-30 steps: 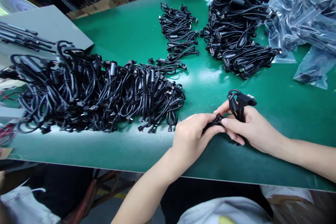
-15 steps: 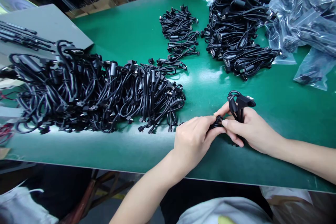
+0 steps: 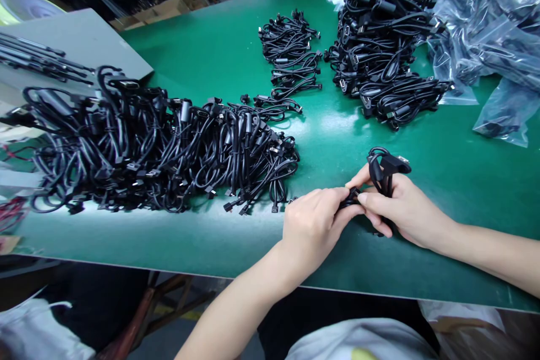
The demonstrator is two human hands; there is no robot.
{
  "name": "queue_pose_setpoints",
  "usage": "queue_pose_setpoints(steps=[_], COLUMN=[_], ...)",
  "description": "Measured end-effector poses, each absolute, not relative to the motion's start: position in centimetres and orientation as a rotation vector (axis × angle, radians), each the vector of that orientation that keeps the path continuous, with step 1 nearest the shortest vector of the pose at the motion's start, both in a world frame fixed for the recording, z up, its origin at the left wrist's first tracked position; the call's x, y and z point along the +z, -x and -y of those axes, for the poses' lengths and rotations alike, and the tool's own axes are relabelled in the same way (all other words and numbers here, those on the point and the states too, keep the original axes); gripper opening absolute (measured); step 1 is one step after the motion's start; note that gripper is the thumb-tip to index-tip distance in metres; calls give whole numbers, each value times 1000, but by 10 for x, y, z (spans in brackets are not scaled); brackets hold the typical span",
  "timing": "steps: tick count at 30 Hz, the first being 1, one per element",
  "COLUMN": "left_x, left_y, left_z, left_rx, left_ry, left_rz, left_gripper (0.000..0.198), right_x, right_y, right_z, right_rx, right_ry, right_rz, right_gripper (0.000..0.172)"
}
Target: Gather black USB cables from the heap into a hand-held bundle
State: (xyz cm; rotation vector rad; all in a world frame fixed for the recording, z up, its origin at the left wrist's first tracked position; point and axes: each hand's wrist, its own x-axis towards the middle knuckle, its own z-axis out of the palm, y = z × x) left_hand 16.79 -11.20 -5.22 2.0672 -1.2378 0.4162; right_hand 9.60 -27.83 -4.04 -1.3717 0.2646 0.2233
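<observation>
Above the front part of the green table [image 3: 202,239], both of my hands are closed on black cables. My right hand [image 3: 400,202] grips a bundled cable [image 3: 382,171], whose loop and angled connector stick up above the fingers. With thumb and fingertips pinched, my left hand [image 3: 314,219] holds a small black cable end [image 3: 349,198]. The right thumb and fingers meet it there too. Fingers cover much of these parts, so I cannot tell whether both belong to one cable. To the left of my left hand lies a large heap of bundled black cables [image 3: 169,152].
A smaller row of bundled cables [image 3: 291,50] lies at the back middle. Right of it rises a tall cable pile [image 3: 383,39]. Clear plastic bags [image 3: 485,39] holding cables fill the back right. A grey box [image 3: 101,39] with thin black rods on it stands at left.
The view has shifted very slightly, so the table's contents sit a little further right. Both hands keep the same hold on the cables.
</observation>
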Motion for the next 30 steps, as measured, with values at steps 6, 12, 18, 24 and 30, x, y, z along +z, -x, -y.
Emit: queue_pose_setpoints(steps=[6,12,18,24,30], left_x=[-54,-53,-59,-54,-51], left_y=[-166,-166,-164,-167,-156], left_z=[111,111,113,113,123], left_rx=[381,380,369,363,528], left_ry=[-2112,-2127,-2108,-2060,-1700], left_rz=[1235,1247,1244,1266,1736], left_gripper=[22,22,21,24,12], right_x=[-42,-46,-46,-45,-55], right_y=[-96,-96,-95,-99,-104], right_z=[278,278,275,285,297], right_rx=[217,202,197,274,314], right_ry=[1353,1319,1273,1128,1097], right_rz=[-267,-270,-335,-354,-543], right_gripper=[8,9,6,21,27])
